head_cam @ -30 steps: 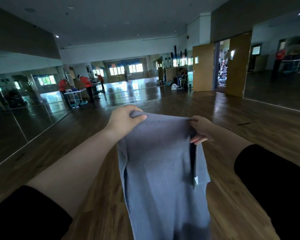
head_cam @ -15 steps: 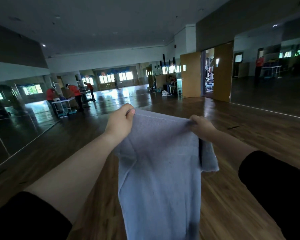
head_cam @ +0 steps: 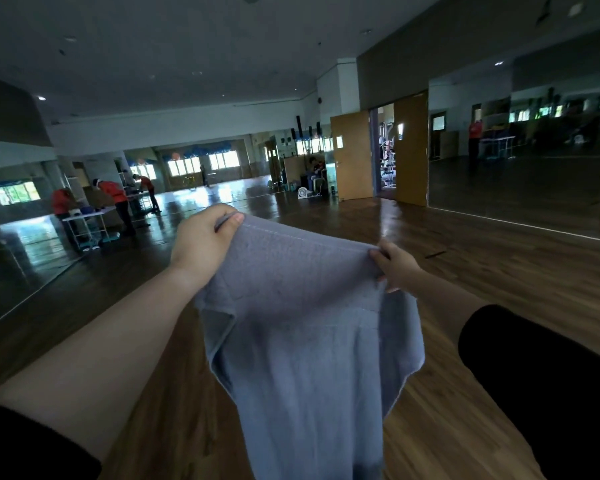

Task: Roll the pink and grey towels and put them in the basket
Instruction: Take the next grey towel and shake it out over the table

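Hanging above the wooden floor (head_cam: 482, 271), the grey towel (head_cam: 302, 341) droops from its top edge, which is held up at both ends. The left hand (head_cam: 205, 244) pinches the towel's upper left corner, fingers and thumb curled on the hem. The right hand (head_cam: 397, 268) grips the upper right corner, fingers bunched into the cloth. Below the hands, the towel's side edges fold inward.

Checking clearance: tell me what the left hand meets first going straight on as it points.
Way looks free: the left hand, gripping the grey towel, points over open wooden floor; depth is unclear.
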{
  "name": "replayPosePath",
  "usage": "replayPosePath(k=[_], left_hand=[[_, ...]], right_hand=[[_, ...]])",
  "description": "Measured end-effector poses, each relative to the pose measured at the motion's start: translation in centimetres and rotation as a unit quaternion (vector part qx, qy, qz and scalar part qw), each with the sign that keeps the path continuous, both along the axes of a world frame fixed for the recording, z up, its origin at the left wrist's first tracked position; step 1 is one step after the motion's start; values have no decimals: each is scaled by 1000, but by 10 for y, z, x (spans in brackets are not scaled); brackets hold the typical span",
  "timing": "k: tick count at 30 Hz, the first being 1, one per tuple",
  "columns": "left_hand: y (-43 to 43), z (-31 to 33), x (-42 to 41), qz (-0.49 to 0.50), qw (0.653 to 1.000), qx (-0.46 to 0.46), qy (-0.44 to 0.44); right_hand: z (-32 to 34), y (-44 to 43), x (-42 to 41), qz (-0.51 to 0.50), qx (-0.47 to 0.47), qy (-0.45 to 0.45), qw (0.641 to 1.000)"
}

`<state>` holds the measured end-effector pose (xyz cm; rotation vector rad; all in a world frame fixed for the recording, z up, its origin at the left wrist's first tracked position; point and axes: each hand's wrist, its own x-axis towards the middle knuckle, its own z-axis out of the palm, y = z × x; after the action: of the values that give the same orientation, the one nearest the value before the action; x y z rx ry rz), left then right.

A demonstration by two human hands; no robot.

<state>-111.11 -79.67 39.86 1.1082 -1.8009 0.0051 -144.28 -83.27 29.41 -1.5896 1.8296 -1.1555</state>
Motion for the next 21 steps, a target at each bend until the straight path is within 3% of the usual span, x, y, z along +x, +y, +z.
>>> replayPosePath(k=[7, 10, 17, 21], left_hand=[[-17, 10, -9, 5, 1000, -8, 0], [-26, 10, -12, 12, 1000, -5, -11], [-40, 21, -29, 22, 1000, -9, -10], [-46, 29, -33, 27, 999, -7, -18]], right_hand=[[3, -17, -37, 29, -7, 135, 990], [8, -26, -47, 5, 24, 125, 992], [21, -47, -78, -30, -31, 71, 997], [38, -58, -93, -49, -27, 92, 994]])
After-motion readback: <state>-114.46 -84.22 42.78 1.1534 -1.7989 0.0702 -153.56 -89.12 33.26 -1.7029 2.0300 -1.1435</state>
